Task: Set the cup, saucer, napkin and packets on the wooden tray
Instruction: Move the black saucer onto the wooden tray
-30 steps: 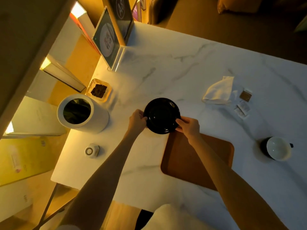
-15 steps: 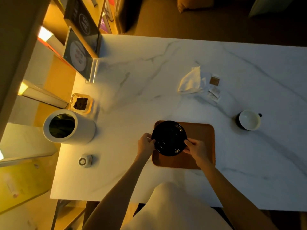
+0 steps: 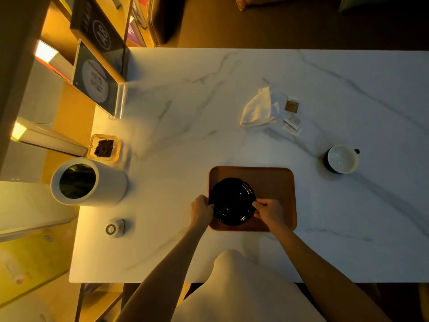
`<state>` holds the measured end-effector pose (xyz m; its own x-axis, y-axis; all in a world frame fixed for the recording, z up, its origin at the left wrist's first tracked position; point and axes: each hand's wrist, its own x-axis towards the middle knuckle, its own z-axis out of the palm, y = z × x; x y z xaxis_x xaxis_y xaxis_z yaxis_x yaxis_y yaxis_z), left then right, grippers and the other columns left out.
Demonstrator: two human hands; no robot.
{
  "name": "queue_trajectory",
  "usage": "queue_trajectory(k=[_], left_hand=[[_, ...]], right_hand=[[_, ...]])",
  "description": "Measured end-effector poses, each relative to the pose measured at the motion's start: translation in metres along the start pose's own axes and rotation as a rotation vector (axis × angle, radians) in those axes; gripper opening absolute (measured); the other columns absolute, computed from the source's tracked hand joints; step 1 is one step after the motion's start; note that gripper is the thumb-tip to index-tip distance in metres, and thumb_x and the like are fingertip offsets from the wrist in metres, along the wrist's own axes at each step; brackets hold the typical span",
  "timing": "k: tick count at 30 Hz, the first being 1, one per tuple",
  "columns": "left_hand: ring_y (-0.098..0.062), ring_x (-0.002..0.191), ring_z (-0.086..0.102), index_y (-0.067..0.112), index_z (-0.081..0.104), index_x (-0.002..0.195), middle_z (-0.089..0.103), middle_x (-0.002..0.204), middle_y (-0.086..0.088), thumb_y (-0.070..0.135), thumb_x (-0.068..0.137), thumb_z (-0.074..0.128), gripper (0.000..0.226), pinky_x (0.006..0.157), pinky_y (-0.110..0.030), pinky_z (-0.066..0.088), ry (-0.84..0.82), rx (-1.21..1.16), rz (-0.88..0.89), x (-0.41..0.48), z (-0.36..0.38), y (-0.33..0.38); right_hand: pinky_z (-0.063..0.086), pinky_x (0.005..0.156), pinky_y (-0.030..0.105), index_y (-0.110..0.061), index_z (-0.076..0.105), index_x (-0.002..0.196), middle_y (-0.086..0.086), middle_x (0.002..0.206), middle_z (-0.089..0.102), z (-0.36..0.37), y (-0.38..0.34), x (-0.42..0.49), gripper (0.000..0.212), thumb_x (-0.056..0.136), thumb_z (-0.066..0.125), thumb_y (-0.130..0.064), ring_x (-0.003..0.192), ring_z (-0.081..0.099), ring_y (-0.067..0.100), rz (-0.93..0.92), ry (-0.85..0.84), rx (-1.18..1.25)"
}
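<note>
As I read the head view, both hands are on the glossy black round saucer (image 3: 232, 201). The left hand (image 3: 201, 209) pinches its left rim with curled fingers; the right hand (image 3: 267, 211) pinches the right rim the same way. A firm two-sided hold.

The saucer sits over the left half of the brown wooden tray with rounded corners (image 3: 275, 182), its left rim about level with the tray's left edge. I cannot tell whether it rests on the wood or hangs just above it.

The tray lies flat on the white marble-veined table (image 3: 185, 112), near the front edge.

The rest of the task's things are off the tray:
- The crumpled white cloth napkin (image 3: 258, 109) is farther back on the table, well apart from the tray.
- The small brown packet (image 3: 291, 106) is just right of the napkin. The pale packets (image 3: 292, 124) lie just in front of it, beside the napkin's corner. Their print is too small to read.
- The dark cup with a white interior (image 3: 341, 159) stands upright to the right of the tray, its handle pointing right.

Along the left side of the table:
- A white cylindrical container (image 3: 92, 182) with a dark opening.
- A small square glass dish (image 3: 104, 148) holding something dark, behind the container.
- A small white puck-shaped device (image 3: 115, 228), in front of the container.
- A clear acrylic sign stand (image 3: 95, 82) at the back corner.
</note>
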<state>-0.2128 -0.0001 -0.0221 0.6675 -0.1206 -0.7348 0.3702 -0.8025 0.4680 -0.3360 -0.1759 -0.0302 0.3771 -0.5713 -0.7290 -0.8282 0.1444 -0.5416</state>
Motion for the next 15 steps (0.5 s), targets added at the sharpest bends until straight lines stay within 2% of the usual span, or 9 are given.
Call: queue_trajectory(k=[3,11,15], left_hand=[[-0.029,0.087,0.066,0.009,0.059,0.098,0.064,0.098,-0.012,0.007,0.088,0.058,0.01,0.08,-0.047,0.059,0.017,0.025,-0.014,0.0,0.002,0.002],[-0.027,0.089,0.062,0.006,0.06,0.1,0.062,0.099,-0.011,0.004,0.087,0.056,0.014,0.073,-0.038,0.054,0.032,0.055,-0.02,0.002,0.004,0.008],[-0.027,0.089,0.062,0.007,0.06,0.101,0.062,0.099,-0.01,0.005,0.087,0.056,0.014,0.076,-0.04,0.056,0.037,0.061,-0.031,0.002,0.005,0.008]], right_hand=[[0.058,0.069,0.028,-0.002,0.064,0.118,0.004,0.079,0.067,0.002,0.0,0.002,0.029,0.091,0.063,-0.012,0.071,0.068,0.019,0.002,-0.011,-0.017],[0.058,0.073,0.03,0.0,0.063,0.119,0.007,0.081,0.067,0.003,0.0,0.009,0.029,0.092,0.062,-0.011,0.075,0.068,0.02,0.001,-0.025,-0.009],[0.057,0.068,0.024,0.0,0.062,0.119,0.007,0.083,0.066,0.001,0.0,0.012,0.03,0.091,0.062,-0.011,0.075,0.068,0.019,0.015,-0.049,-0.004]])
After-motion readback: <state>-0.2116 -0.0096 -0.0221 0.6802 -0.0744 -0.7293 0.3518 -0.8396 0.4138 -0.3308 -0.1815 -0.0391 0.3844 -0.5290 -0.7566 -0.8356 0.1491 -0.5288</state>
